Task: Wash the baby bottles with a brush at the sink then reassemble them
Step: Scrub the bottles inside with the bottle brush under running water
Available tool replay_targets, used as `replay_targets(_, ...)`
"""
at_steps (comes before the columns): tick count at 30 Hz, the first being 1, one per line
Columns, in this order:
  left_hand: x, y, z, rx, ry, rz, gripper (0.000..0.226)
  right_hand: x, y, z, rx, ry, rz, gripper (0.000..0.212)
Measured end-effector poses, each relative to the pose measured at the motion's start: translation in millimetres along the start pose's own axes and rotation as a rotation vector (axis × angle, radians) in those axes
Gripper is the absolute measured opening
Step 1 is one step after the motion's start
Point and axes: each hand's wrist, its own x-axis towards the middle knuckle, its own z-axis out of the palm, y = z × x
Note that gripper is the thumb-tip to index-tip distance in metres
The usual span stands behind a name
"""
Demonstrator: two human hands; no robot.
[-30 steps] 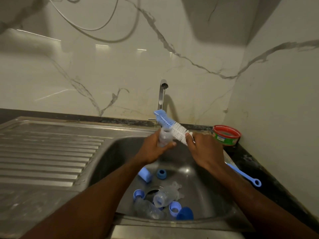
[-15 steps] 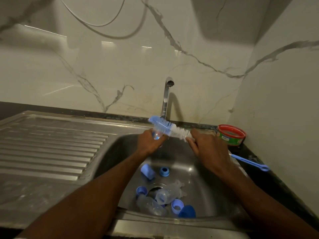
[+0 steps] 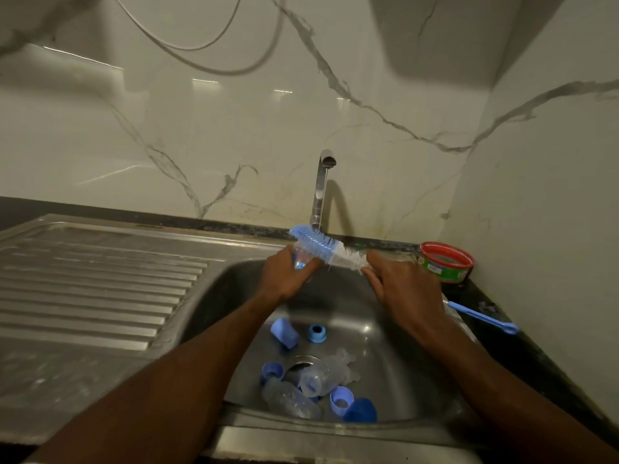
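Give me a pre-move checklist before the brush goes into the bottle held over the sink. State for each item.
1. Bottle gripped by the left hand: ok, fingers curl round it.
2. Brush held by the right hand: ok, gripped just behind the bristles.
3. Bristles lined up with the bottle mouth: not ok, the brush lies across the top of the bottle, not inside it.
4. Water running from the tap: cannot tell, no stream shows.
5. Work held over the sink: ok, both hands are above the basin.
6. Other bottles and blue caps waiting: ok, lying apart around the drain.
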Motion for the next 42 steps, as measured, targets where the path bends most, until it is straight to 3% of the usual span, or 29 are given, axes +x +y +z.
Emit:
replay_targets(3,-9.4,17.0,8.4,-0.058,-0.110,0.108,0.043,5.8,-10.5,1.5,0.027,0.005,0.013,0.024)
replay_targets(7,-9.4,15.1,14.2,0.054,-0.203,0.273,0.062,8.7,-17.4,1.5,-0.033,0.028,0.004,0.021)
replay_targets(15,-2.3,0.1,0.3,-0.143,-0.065,0.044,0.048,1.4,5.5,0.5,-0.003,0.018,-0.035,0.038)
replay_targets(20,-6.7,1.9,13.4,-0.028,-0.258,0.154,0.057,3.8,-8.9,3.7,-0.016,0.031,0.024,0.027)
replay_targets(24,-5.1,-1.4,17.6,0.080,-0.265,0.289,0.069,8.9,-12.8,3.9,-0.033,0.038,0.111,0.032)
replay_targets(27,-5.1,0.6,14.6,-0.030,-0.290,0.298,0.064,9.6,-0.5,2.4,-0.020,0.024,0.171,0.035)
replay_targets(32,1.6,0.2,3.8,-0.211,-0.188,0.271,0.061,5.9,10.4,3.4,0.069,0.066,0.225,0.037)
replay_targets(38,-11.6,9.1,17.5,-0.123,-0.437,0.370,0.061,9.3,-8.1,8.8,0.154,0.048,0.202,0.036)
replay_targets(42,-4.5,6.4,6.9,-0.245,-0.266,0.268,0.055,6.4,1.4,4.2,0.158,0.072,0.213,0.034)
